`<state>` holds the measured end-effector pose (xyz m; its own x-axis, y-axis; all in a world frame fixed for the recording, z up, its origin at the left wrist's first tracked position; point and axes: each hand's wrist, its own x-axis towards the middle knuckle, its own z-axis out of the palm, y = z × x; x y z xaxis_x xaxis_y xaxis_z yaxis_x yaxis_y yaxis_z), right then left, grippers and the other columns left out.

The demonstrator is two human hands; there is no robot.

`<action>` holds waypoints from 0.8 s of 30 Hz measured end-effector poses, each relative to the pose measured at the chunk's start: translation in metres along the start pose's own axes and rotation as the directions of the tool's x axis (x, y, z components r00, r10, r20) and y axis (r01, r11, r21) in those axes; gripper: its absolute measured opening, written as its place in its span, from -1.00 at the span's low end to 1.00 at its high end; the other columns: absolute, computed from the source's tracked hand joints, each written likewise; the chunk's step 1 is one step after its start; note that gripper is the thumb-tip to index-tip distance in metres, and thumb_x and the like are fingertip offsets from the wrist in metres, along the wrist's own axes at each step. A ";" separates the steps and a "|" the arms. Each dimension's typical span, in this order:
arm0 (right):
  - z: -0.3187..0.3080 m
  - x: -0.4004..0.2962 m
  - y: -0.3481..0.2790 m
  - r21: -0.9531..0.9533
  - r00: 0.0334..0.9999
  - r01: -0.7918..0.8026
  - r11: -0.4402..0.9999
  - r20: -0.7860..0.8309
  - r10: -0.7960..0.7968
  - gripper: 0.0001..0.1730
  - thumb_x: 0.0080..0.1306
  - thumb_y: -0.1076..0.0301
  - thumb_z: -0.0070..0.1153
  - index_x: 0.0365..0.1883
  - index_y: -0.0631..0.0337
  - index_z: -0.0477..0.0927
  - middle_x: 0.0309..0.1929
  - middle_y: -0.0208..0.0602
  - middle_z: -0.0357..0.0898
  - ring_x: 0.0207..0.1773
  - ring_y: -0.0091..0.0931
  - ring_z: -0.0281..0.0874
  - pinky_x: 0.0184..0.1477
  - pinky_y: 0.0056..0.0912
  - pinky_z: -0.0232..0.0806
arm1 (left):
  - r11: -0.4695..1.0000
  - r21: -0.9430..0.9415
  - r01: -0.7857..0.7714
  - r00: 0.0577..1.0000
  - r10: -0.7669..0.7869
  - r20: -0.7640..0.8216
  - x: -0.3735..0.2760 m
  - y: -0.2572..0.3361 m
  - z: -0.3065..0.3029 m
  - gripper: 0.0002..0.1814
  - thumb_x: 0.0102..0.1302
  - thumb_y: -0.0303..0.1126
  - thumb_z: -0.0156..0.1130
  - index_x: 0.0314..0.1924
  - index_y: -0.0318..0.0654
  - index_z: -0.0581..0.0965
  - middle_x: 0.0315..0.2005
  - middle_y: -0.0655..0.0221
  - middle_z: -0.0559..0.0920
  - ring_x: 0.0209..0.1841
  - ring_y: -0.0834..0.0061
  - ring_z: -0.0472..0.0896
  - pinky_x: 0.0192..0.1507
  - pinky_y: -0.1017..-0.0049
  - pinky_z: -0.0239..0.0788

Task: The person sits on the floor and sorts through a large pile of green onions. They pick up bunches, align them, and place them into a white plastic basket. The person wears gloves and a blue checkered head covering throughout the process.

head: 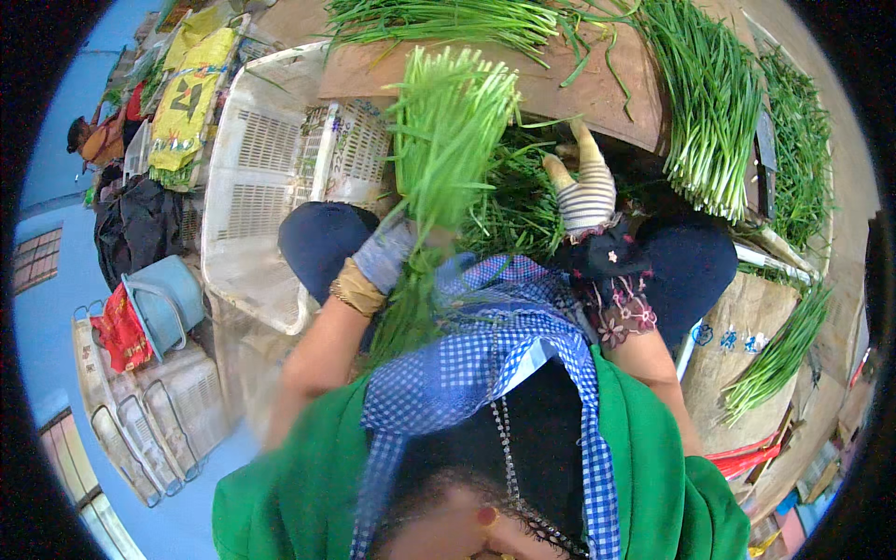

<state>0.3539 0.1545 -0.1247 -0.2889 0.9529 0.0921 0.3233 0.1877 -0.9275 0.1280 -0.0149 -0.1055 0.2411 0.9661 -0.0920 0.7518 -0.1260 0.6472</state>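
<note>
My left hand [386,253], in a grey glove with a tan cuff, is shut on a bundle of long green leafy stalks [451,140]. The pale stalk ends point away from me, and the leaves trail down over my lap, partly blurred. Striped knit with yellowish fingertips covers my right hand [582,183], its fingers apart beside the board's front edge. Below and beside it lies a heap of loose green leaves [514,203]. A blue checked apron [448,378] covers my lap.
A brown board [616,77] ahead bears more stalks [448,21] and a large bundle [707,112]. White plastic crates [245,161] stand at left, with a blue bucket [175,301] beyond. Stalks [780,357] lie on a board at right. Another person [101,140] is far left.
</note>
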 end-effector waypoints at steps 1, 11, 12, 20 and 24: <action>-0.003 0.006 -0.010 -0.113 0.972 0.237 0.965 0.018 -0.236 -0.32 0.01 0.35 0.20 0.14 0.19 0.29 -0.41 -0.10 0.55 -0.31 -0.23 0.53 -0.24 -0.28 0.36 | 0.978 0.114 -0.177 0.973 0.191 -0.130 -0.006 0.013 -0.017 -0.68 0.15 -0.38 0.21 -0.06 -0.16 0.50 -0.15 0.36 0.57 -0.28 0.44 0.58 -0.20 0.41 0.43; 0.028 0.022 -0.053 -0.198 0.853 0.482 0.854 0.327 -0.405 -0.77 0.10 0.29 0.09 -0.30 0.21 0.55 -0.51 -0.06 0.50 -0.43 -0.22 0.46 -0.37 -0.28 0.30 | 0.377 -0.786 0.490 0.844 -0.431 0.320 -0.051 0.071 -0.057 -0.49 0.03 -0.43 0.22 0.06 -0.33 0.41 -0.14 0.35 0.56 -0.14 0.49 0.50 -0.07 0.51 0.33; 0.031 0.021 -0.046 -0.133 0.938 0.295 0.946 0.226 -0.261 -0.74 0.12 0.26 0.09 -0.30 0.24 0.55 -0.51 -0.06 0.51 -0.44 -0.25 0.46 -0.37 -0.30 0.30 | 0.263 -0.783 0.563 0.782 -0.475 0.402 -0.065 0.058 -0.055 -0.49 0.03 -0.43 0.21 0.06 -0.33 0.41 -0.14 0.36 0.56 -0.15 0.50 0.49 -0.07 0.52 0.33; -0.013 0.045 0.047 -0.493 0.848 -0.158 0.856 0.376 0.373 -0.59 0.16 0.16 0.09 -0.09 0.21 0.51 -0.24 -0.13 0.59 -0.22 -0.29 0.56 -0.19 -0.24 0.36 | 0.183 -0.834 0.521 0.686 -0.671 0.281 -0.097 0.080 -0.072 -0.63 0.00 -0.41 0.22 -0.13 -0.33 0.49 -0.37 0.35 0.57 -0.43 0.57 0.49 -0.40 0.58 0.37; -0.016 0.018 -0.009 -0.646 0.778 0.269 0.714 0.583 0.234 -0.40 0.10 0.09 0.13 0.10 0.09 0.36 -0.09 -0.01 0.51 -0.07 -0.17 0.48 -0.04 -0.22 0.32 | 0.525 -0.532 0.664 0.673 -0.730 0.119 -0.117 0.044 -0.071 -0.60 -0.06 -0.47 0.24 -0.12 -0.33 0.50 -0.35 0.31 0.59 -0.33 0.59 0.53 -0.32 0.55 0.41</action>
<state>0.3604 0.1742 -0.1092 -0.6742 0.6466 -0.3569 0.7356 0.5442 -0.4035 0.0891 -0.1176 -0.0126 -0.3132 0.7153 -0.6247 0.2286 0.6952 0.6814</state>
